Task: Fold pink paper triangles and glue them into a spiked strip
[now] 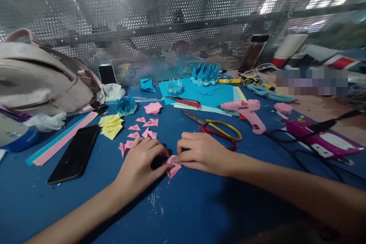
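Note:
A small piece of pink folded paper (173,170) lies on the blue table, between my hands. My left hand (143,158) curves over its left side, with the thumb pressing on it and the other fingertips partly hidden. From the right, my right hand (204,152) pinches its upper edge, fingers curled. Just beyond my left hand sit several folded pink pieces (150,122) in loose rows. A stack of pink paper (153,108) lies behind them, with a stack of yellow folded paper (111,126) to their left. Scissors (219,127) with red and yellow handles rest past my right hand.
At the right are a pink glue gun (247,112) and a purple power strip (320,137) with black cables. A black phone (74,154) and paper strips (63,137) lie left. Blue paper crowns (205,74) and a red utility knife (184,101) are farther back. A backpack (42,76) stands far left.

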The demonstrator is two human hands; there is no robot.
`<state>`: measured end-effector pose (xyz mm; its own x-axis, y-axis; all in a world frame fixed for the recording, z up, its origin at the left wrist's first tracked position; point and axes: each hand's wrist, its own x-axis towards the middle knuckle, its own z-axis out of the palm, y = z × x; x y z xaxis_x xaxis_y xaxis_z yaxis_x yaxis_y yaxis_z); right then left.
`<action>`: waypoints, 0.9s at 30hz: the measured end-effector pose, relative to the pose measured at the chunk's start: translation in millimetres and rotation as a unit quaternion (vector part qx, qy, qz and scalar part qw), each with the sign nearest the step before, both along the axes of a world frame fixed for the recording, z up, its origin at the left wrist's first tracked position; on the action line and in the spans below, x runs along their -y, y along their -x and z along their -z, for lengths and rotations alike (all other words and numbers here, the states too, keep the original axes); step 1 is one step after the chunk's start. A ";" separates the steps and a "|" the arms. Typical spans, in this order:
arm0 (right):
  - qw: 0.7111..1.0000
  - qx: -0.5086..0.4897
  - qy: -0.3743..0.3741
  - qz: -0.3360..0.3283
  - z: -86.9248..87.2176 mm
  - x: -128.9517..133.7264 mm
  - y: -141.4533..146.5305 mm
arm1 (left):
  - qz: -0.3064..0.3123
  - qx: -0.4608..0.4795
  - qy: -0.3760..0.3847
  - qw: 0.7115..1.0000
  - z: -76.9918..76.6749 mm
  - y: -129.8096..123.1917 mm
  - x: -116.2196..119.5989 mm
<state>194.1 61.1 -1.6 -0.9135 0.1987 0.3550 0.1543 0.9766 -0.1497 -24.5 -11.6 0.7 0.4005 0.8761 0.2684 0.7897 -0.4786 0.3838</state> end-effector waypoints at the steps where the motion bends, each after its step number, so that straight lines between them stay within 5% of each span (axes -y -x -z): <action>1: 1.000 0.004 -0.004 0.000 0.0 0.1 -0.2 | 0.001 0.000 -0.003 1.000 -0.3 0.6 0.0; 27: 0.999 0.017 -0.040 0.017 3.6 2.0 0.0 | -0.019 0.054 -0.038 0.998 8.8 7.8 -3.3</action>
